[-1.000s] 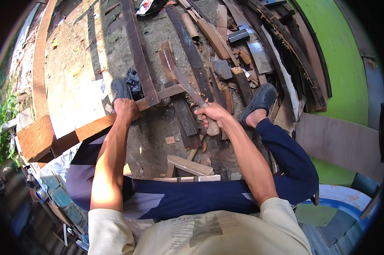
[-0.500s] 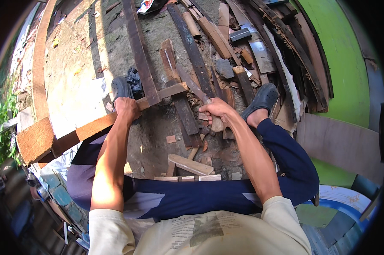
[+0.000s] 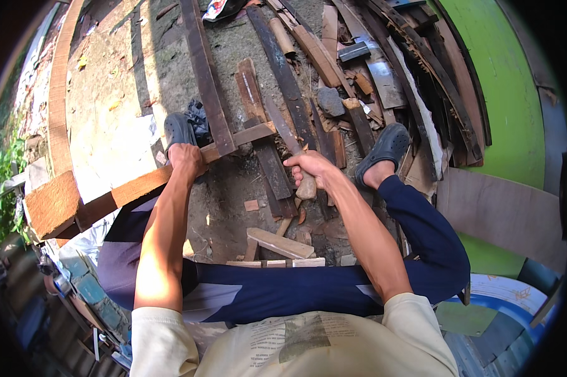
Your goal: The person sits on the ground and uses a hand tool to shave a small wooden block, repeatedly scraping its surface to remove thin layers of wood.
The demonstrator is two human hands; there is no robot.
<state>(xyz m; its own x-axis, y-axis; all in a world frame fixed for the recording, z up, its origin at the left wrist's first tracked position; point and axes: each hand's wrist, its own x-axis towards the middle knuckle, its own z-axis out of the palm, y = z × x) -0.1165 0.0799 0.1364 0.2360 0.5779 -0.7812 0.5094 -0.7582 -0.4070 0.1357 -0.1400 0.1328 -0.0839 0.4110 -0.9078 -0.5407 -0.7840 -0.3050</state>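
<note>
My left hand is closed around a long wooden strip, which slants from the lower left up to its free end right of centre. In my right fist is a machete; its wooden handle pokes out below my fingers and its dull blade points up and slightly left. The blade lies just right of the strip's end; whether they touch I cannot tell. Beneath that end, a dark board rests on the ground. A long dark plank meets the strip beside my left hand.
Scrap planks are heaped at the right, near a green panel. A grey stone and a metal-coloured block lie among the wood. A thick beam end stands at the left. Short wood pieces lie before my legs.
My right hand has shifted a little left, and the machete now stands steeper, its blade nearer the strip's end. My left hand and the strip have hardly moved.
</note>
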